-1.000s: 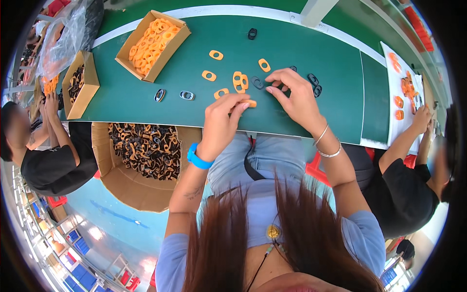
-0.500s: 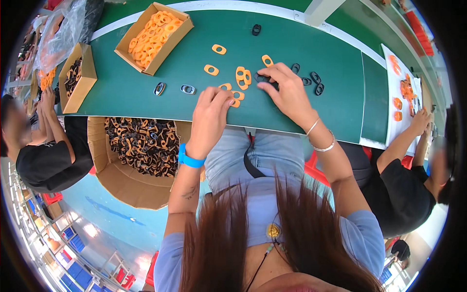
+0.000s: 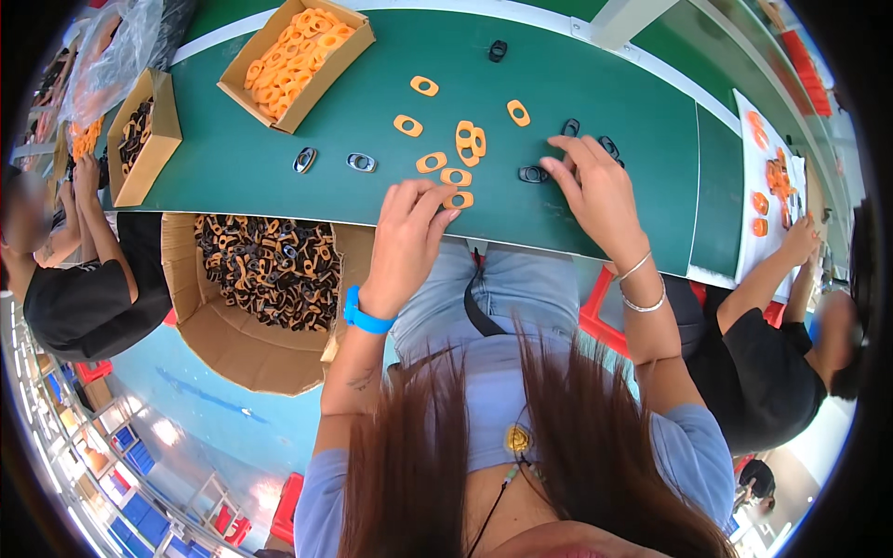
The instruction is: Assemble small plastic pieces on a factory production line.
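Observation:
At the near edge of the green table, my left hand (image 3: 409, 228) pinches the left end of an orange oval ring (image 3: 459, 200) between thumb and fingertips. Just beyond it lie more flat orange rings, among them a single ring (image 3: 456, 177) and an overlapping group (image 3: 471, 141). To the right, my right hand (image 3: 595, 195) is open over the table, thumb and index finger apart. A black oval ring (image 3: 533, 174) lies beside that thumb tip. Other black rings (image 3: 570, 128) sit past the fingers, some partly hidden by the hand.
Cardboard boxes hold orange rings (image 3: 326, 23) and dark parts (image 3: 173, 139) at the left. Below the table edge stands a large carton (image 3: 219, 349) of black-and-orange pieces. Two assembled-looking dark pieces (image 3: 362, 163) lie left of my hands. Co-workers sit at both sides.
My right hand has moved right, away from the orange rings, and its fingers have spread. A black ring formerly under it now shows. My left hand has shifted slightly right and nearer me.

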Demonstrator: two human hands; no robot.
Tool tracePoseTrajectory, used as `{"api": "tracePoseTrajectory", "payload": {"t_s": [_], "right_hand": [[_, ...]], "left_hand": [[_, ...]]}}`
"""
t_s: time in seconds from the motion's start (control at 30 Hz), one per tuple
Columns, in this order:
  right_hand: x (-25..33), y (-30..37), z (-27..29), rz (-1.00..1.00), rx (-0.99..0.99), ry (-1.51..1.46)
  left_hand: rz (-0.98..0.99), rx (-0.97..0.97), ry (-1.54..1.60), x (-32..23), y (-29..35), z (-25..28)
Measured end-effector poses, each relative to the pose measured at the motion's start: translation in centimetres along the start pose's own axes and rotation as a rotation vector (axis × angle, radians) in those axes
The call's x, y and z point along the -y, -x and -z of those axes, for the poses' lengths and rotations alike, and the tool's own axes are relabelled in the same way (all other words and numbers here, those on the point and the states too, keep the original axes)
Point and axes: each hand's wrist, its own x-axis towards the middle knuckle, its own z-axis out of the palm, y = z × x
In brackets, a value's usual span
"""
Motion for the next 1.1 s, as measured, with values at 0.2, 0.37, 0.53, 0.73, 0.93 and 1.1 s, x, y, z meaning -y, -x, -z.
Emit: {"api": "tracePoseTrajectory", "payload": {"t_s": [0.2, 0.37, 0.53, 0.73, 0.93, 1.1], "right_hand": [[0.3, 0.8, -0.7, 0.066, 0.097, -0.251], [3.6, 1.1, -2.2, 0.301, 0.045, -0.287], [4.4, 0.6, -3.9, 0.369, 0.062, -0.269], [4.8, 0.0, -4.1, 0.399, 0.07, -0.26], [4.6, 0.0, -4.3, 0.359, 0.089, -0.271], [4.6, 0.2, -4.4, 0.334, 0.059, -0.239]], "left_hand": [[-0.017, -0.027, 0.016, -0.1, 0.1, -0.5], [-0.034, -0.049, 0.021, -0.3, 0.2, -0.9], [0.088, -0.109, 0.04, 0.0, 1.5, -1.1], [0.079, -0.104, 0.062, 0.2, 1.4, -1.0], [0.128, -0.095, 0.094, 0.4, 1.5, -0.7], [0.126, -0.074, 0.136, 0.2, 1.1, -0.4]]}}
